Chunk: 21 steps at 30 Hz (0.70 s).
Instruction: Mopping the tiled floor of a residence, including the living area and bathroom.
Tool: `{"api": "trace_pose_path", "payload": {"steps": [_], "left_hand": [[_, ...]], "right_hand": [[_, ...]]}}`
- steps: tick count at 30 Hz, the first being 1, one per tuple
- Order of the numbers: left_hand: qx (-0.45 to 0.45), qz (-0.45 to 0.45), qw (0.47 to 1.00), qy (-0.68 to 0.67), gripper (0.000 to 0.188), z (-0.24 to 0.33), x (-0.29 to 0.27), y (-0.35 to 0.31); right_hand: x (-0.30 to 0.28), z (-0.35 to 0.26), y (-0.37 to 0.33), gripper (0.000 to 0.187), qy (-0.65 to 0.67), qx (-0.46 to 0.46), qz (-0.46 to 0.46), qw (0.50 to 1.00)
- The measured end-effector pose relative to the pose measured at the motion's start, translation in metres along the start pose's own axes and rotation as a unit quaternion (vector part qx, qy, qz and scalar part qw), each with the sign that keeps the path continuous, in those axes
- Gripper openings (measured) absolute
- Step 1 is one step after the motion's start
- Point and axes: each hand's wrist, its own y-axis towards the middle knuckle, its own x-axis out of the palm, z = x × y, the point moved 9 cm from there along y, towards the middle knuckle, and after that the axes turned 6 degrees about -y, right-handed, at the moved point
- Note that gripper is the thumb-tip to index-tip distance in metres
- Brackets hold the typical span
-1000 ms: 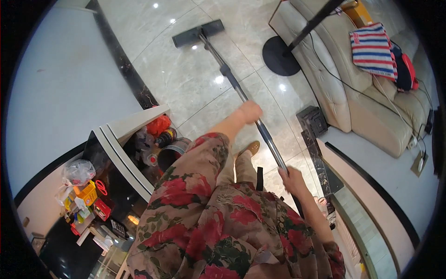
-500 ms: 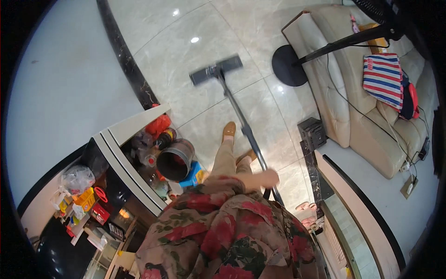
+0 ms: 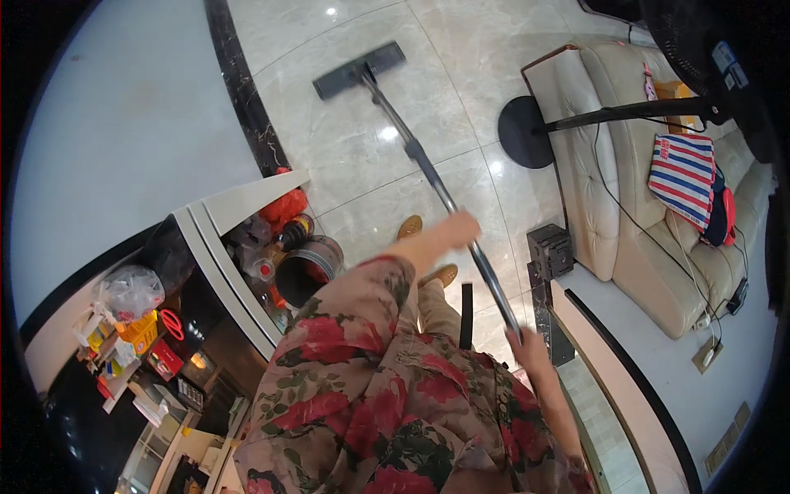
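A long-handled flat mop [image 3: 429,171] slants across the floor. Its wide dark rectangular head [image 3: 387,59] rests on the glossy tiles at the upper middle. Partway down the grey pole my left hand [image 3: 462,231] is closed around it, slightly blurred. My right hand [image 3: 531,349] is wrapped round the pole's lower end near my body. Both forearms come out of a floral top. Below the left forearm, my feet in tan shoes [image 3: 441,274] stand on the tiles.
To the left, a bucket [image 3: 333,255], bottles and bags crowd beside a white cabinet panel [image 3: 280,183]. On the right stand a beige sofa [image 3: 568,107], a fan's round black base [image 3: 523,132] and a black box [image 3: 551,251]. A cord [image 3: 625,191] runs over the sofa.
The mop head has slid away from me and slightly left. My left hand has moved forward with the pole. My right hand, hidden before, now shows at the pole's end.
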Motion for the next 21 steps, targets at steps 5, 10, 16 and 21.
{"api": "trace_pose_path", "payload": {"steps": [5, 10, 16, 21], "left_hand": [[-0.103, 0.002, 0.983, 0.150, 0.009, -0.094, -0.088, -0.011], [-0.045, -0.008, 0.998, -0.030, 0.006, 0.021, -0.003, -0.055], [0.126, -0.136, 0.971, -0.152, 0.009, 0.195, 0.053, -0.070], [0.018, -0.179, 0.978, -0.103, 0.011, 0.145, 0.013, -0.053]], "right_hand": [[-0.019, -0.103, 0.084, 0.036, -0.021, -0.075, 0.072, 0.994], [0.048, 0.013, -0.017, 0.031, -0.053, 0.007, -0.039, 0.998], [0.039, 0.073, -0.074, 0.033, -0.112, 0.015, -0.020, 0.993], [0.018, 0.066, -0.085, 0.034, -0.128, 0.001, 0.026, 0.991]]}}
